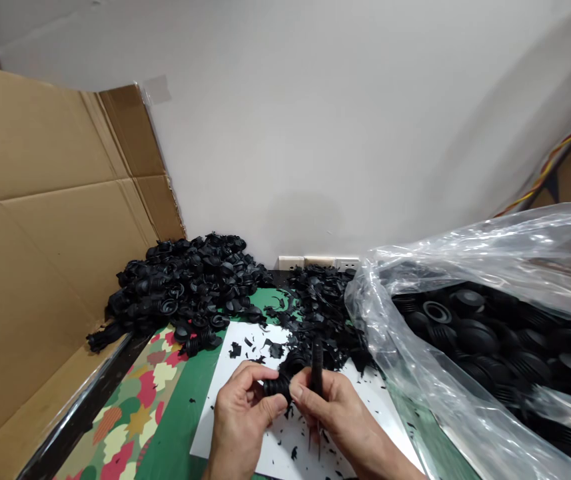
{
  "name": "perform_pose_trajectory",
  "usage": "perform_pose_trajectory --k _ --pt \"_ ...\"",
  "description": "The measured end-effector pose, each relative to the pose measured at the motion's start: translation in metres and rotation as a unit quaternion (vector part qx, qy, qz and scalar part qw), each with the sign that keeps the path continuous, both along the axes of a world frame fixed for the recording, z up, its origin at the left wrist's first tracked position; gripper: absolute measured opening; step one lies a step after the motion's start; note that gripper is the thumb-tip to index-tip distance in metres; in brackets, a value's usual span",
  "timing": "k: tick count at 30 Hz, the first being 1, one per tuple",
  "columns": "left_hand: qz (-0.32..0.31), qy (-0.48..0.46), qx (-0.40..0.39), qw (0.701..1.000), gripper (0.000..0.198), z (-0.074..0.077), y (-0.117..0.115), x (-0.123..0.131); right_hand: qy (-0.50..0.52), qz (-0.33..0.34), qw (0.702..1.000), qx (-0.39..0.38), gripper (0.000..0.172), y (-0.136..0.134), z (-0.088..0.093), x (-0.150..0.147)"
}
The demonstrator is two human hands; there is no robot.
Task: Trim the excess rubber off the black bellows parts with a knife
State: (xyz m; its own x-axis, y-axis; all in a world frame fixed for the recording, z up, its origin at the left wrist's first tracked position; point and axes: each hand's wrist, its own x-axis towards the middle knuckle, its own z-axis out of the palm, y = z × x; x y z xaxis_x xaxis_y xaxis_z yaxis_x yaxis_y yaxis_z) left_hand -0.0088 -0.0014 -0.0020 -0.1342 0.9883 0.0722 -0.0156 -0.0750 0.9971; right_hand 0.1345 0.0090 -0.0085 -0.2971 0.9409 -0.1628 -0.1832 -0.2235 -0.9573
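Note:
Between the thumb and fingers of my left hand [243,415] is a black ribbed rubber bellows [278,387], held over the white sheet [210,420]. My right hand [338,408] is closed around a pair of black tweezers [317,367], their upper end pointing up and their two thin tips pointing down. The right thumb and fingertips also meet the near edge of the bellows. Part of the bellows is hidden by my fingers. Black rubber scraps [275,348] lie scattered on the sheet around both hands.
A heap of black ribbed rubber parts [185,280] stands back left beside a cardboard box [60,220]. Black trimmings [322,313] pile up behind my hands. At right, a clear plastic bag [380,320] holds many black bellows [480,337]. Power sockets [348,264] sit along the wall.

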Motion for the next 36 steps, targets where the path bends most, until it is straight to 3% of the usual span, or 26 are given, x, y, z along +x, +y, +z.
perform_pose_trajectory --k 4,9,12,16,25,36 --pt "0.004 0.043 0.031 0.999 0.015 -0.003 -0.002 -0.002 -0.033 -0.007 0.999 0.032 0.040 0.002 0.000 0.004" --pt "0.003 0.073 0.052 0.996 0.012 -0.005 -0.003 -0.003 0.005 -0.081 0.995 0.064 0.038 0.002 0.010 0.021" --pt "0.005 0.078 0.045 0.996 0.010 -0.006 -0.003 -0.003 0.050 -0.093 0.986 0.129 0.033 0.000 0.014 0.027" --pt "0.005 0.091 0.041 0.995 0.007 -0.007 -0.005 -0.002 0.027 -0.096 0.974 0.202 0.025 -0.002 0.013 0.026" --pt "0.012 0.133 0.060 0.989 0.007 -0.007 -0.005 -0.003 -0.012 -0.115 0.983 0.140 0.028 -0.001 0.007 0.027" --pt "-0.020 0.198 0.058 0.978 0.004 -0.007 -0.007 -0.002 -0.087 -0.127 0.955 0.255 0.019 -0.003 0.008 0.018"
